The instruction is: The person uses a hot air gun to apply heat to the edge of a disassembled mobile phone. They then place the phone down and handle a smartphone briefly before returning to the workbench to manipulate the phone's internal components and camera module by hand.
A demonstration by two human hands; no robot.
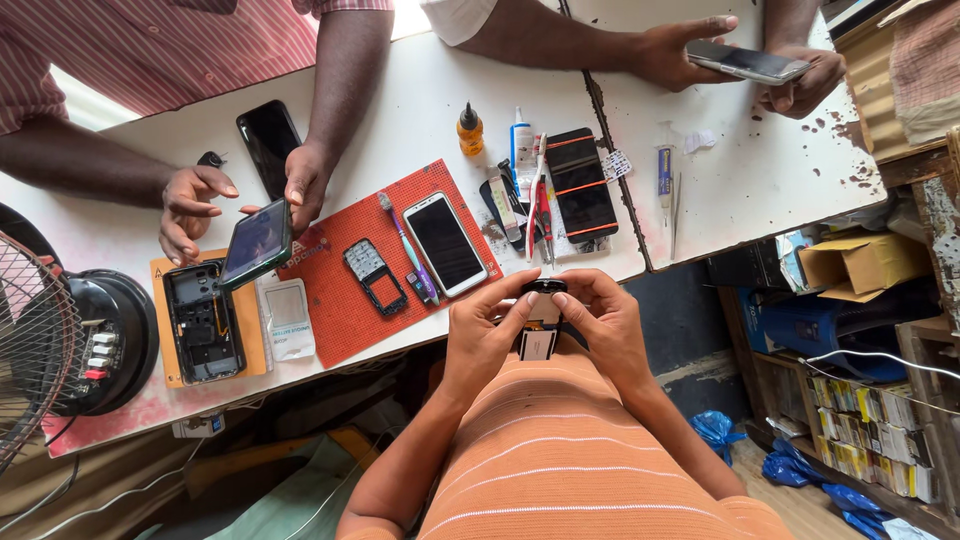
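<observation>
Hands first: my left hand and right hand are both closed around a small phone part, white with a dark top edge, pinching it between thumbs and fingertips just above my lap, off the near edge of the table. I judge the work as mid-way: a keypad phone shell lies stripped on the red mat, with a toothbrush and a white smartphone beside it. Nothing looks reassembled yet. Other people's hands hold phones across the table.
</observation>
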